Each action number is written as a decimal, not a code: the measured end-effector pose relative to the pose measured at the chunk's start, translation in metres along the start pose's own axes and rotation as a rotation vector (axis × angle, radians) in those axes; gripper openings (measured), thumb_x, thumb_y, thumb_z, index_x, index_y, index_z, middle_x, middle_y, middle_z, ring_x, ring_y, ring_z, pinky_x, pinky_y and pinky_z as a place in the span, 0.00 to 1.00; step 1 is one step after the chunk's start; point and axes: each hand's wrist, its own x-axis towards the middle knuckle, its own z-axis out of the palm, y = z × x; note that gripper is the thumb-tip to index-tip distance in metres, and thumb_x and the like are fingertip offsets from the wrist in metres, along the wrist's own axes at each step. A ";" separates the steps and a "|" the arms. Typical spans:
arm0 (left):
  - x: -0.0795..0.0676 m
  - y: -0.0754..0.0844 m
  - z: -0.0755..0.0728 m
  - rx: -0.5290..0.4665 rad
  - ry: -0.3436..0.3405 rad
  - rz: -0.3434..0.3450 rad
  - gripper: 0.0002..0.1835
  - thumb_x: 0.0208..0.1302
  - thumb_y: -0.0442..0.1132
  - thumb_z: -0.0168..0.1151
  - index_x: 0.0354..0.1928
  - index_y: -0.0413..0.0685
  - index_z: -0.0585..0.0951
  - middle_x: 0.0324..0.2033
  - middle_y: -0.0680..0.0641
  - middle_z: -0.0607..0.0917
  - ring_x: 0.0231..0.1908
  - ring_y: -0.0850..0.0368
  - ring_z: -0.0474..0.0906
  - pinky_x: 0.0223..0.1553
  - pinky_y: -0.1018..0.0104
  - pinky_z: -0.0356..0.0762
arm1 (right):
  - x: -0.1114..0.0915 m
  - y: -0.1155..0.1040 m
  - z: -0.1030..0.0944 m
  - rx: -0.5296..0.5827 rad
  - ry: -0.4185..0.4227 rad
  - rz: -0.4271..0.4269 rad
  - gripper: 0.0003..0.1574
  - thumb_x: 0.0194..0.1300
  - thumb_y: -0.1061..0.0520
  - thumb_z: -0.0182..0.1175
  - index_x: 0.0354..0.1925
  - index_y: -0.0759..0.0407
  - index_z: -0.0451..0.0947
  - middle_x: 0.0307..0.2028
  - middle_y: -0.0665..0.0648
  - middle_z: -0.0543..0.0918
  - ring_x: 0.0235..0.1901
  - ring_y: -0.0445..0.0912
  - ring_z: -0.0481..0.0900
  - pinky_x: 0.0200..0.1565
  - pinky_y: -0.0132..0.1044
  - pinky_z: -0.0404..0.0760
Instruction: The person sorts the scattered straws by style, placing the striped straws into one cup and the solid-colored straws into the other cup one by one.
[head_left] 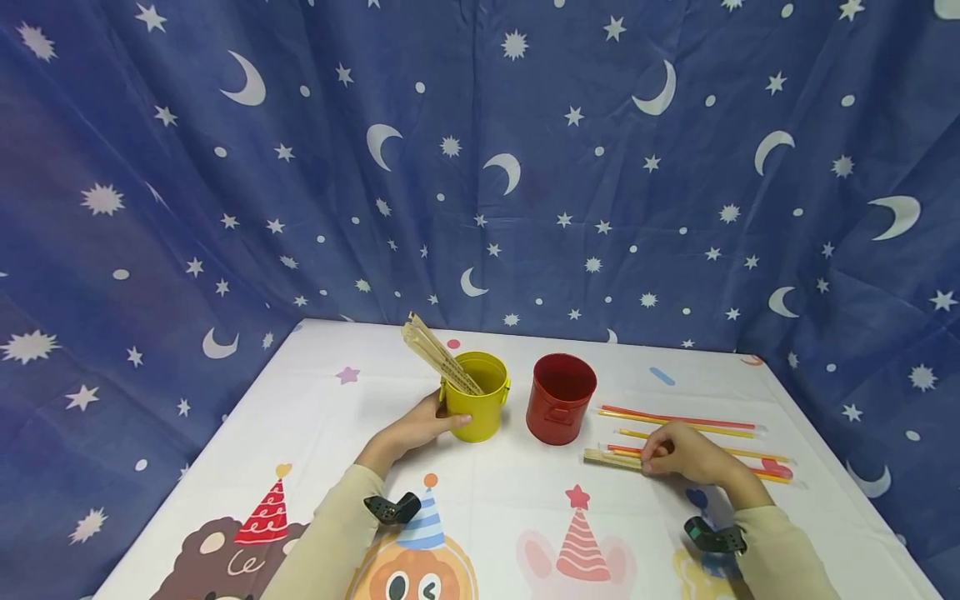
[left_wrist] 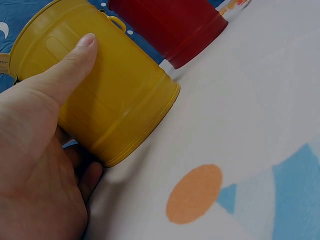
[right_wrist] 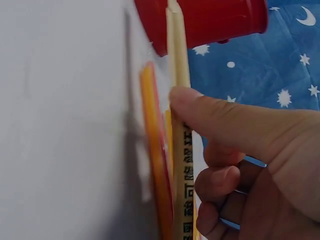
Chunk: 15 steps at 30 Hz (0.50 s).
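Observation:
My left hand grips a small yellow bucket, thumb across its front and the other fingers round its far left side. Several tan paper-wrapped straws lean out of that bucket to the left. On the right, my right hand pinches a tan paper-wrapped straw between thumb and fingers. Dark printed characters run along the wrapper in the right wrist view. Under and beside this hand lie red and orange straws in clear wrappers.
A red bucket stands upright just right of the yellow one, between my hands. Further back on the white printed tablecloth lie more red and orange straws. A blue curtain with moons and stars hangs behind the table.

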 end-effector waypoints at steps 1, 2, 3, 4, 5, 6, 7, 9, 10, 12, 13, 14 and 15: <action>0.000 0.000 0.000 0.000 -0.002 0.003 0.50 0.67 0.51 0.66 0.80 0.43 0.49 0.79 0.40 0.58 0.79 0.43 0.52 0.80 0.46 0.50 | -0.001 0.000 -0.001 0.011 0.010 0.000 0.05 0.61 0.62 0.71 0.32 0.63 0.86 0.21 0.45 0.69 0.21 0.33 0.65 0.22 0.27 0.66; 0.000 0.000 0.000 0.000 -0.003 0.003 0.50 0.67 0.51 0.66 0.80 0.43 0.49 0.79 0.40 0.58 0.79 0.43 0.52 0.80 0.45 0.50 | -0.001 0.000 -0.002 0.025 0.023 0.007 0.05 0.61 0.61 0.71 0.33 0.63 0.86 0.21 0.46 0.69 0.21 0.33 0.66 0.22 0.27 0.67; 0.000 0.000 0.000 0.000 -0.003 0.003 0.50 0.67 0.51 0.66 0.80 0.43 0.49 0.79 0.40 0.58 0.79 0.43 0.52 0.80 0.46 0.50 | -0.001 0.000 -0.004 0.041 0.034 0.010 0.06 0.62 0.61 0.70 0.34 0.64 0.86 0.21 0.46 0.69 0.21 0.34 0.66 0.22 0.28 0.67; 0.000 0.000 0.000 -0.001 -0.005 0.003 0.50 0.67 0.51 0.66 0.80 0.44 0.49 0.79 0.41 0.58 0.79 0.43 0.53 0.80 0.46 0.50 | -0.002 -0.001 -0.005 0.060 0.045 0.019 0.07 0.62 0.60 0.70 0.35 0.65 0.86 0.21 0.46 0.69 0.21 0.34 0.66 0.21 0.28 0.67; 0.000 0.000 -0.001 0.000 -0.007 0.005 0.50 0.67 0.51 0.66 0.80 0.44 0.48 0.79 0.41 0.58 0.79 0.43 0.53 0.80 0.46 0.50 | -0.002 -0.002 -0.006 0.076 0.055 0.034 0.08 0.63 0.60 0.70 0.37 0.65 0.86 0.22 0.47 0.69 0.22 0.35 0.67 0.21 0.28 0.67; 0.000 -0.001 -0.001 0.002 -0.007 0.005 0.50 0.67 0.51 0.66 0.81 0.44 0.48 0.79 0.41 0.58 0.79 0.44 0.52 0.80 0.47 0.50 | -0.001 -0.003 -0.007 0.091 0.064 0.047 0.08 0.63 0.60 0.69 0.37 0.66 0.85 0.22 0.47 0.69 0.22 0.35 0.67 0.22 0.28 0.67; 0.000 -0.001 -0.001 0.001 -0.008 0.007 0.50 0.67 0.51 0.66 0.81 0.44 0.48 0.79 0.41 0.58 0.79 0.44 0.52 0.80 0.47 0.50 | -0.001 -0.005 -0.007 0.097 0.082 0.065 0.09 0.63 0.59 0.69 0.38 0.66 0.86 0.23 0.47 0.68 0.22 0.35 0.67 0.22 0.28 0.67; 0.001 -0.001 -0.001 -0.002 -0.010 0.010 0.50 0.67 0.51 0.66 0.81 0.44 0.48 0.79 0.42 0.57 0.79 0.44 0.52 0.80 0.47 0.49 | -0.001 -0.008 -0.008 0.095 0.114 0.079 0.10 0.63 0.59 0.69 0.39 0.67 0.85 0.24 0.48 0.68 0.24 0.36 0.68 0.23 0.29 0.68; 0.001 -0.002 -0.001 -0.003 -0.010 0.011 0.50 0.67 0.51 0.66 0.81 0.44 0.48 0.79 0.42 0.57 0.79 0.45 0.52 0.80 0.47 0.49 | -0.001 -0.010 -0.008 0.086 0.134 0.083 0.10 0.63 0.59 0.69 0.39 0.67 0.85 0.25 0.48 0.68 0.25 0.37 0.68 0.24 0.29 0.68; 0.001 -0.002 -0.001 -0.002 -0.011 0.012 0.50 0.67 0.51 0.66 0.80 0.44 0.49 0.79 0.42 0.57 0.79 0.45 0.52 0.80 0.47 0.49 | 0.000 -0.014 -0.009 0.072 0.178 0.105 0.11 0.63 0.58 0.70 0.39 0.66 0.85 0.26 0.49 0.69 0.26 0.37 0.69 0.25 0.29 0.69; 0.001 -0.002 -0.001 -0.003 -0.011 0.011 0.50 0.67 0.51 0.66 0.80 0.44 0.49 0.79 0.42 0.58 0.79 0.45 0.52 0.80 0.47 0.49 | 0.000 -0.015 -0.009 0.068 0.200 0.111 0.11 0.63 0.58 0.70 0.40 0.66 0.85 0.26 0.49 0.69 0.27 0.37 0.69 0.25 0.30 0.69; 0.001 -0.002 -0.001 -0.003 -0.011 0.008 0.50 0.67 0.51 0.66 0.80 0.44 0.49 0.79 0.42 0.58 0.79 0.45 0.53 0.80 0.47 0.49 | 0.000 -0.016 -0.010 0.070 0.217 0.119 0.11 0.63 0.59 0.69 0.40 0.67 0.85 0.26 0.50 0.69 0.27 0.38 0.69 0.25 0.30 0.69; 0.001 -0.002 -0.001 0.000 -0.009 0.005 0.50 0.67 0.51 0.66 0.80 0.44 0.49 0.79 0.41 0.58 0.79 0.45 0.53 0.80 0.47 0.50 | 0.000 -0.017 -0.010 0.076 0.235 0.126 0.12 0.63 0.59 0.70 0.41 0.67 0.85 0.26 0.50 0.69 0.27 0.38 0.69 0.25 0.30 0.69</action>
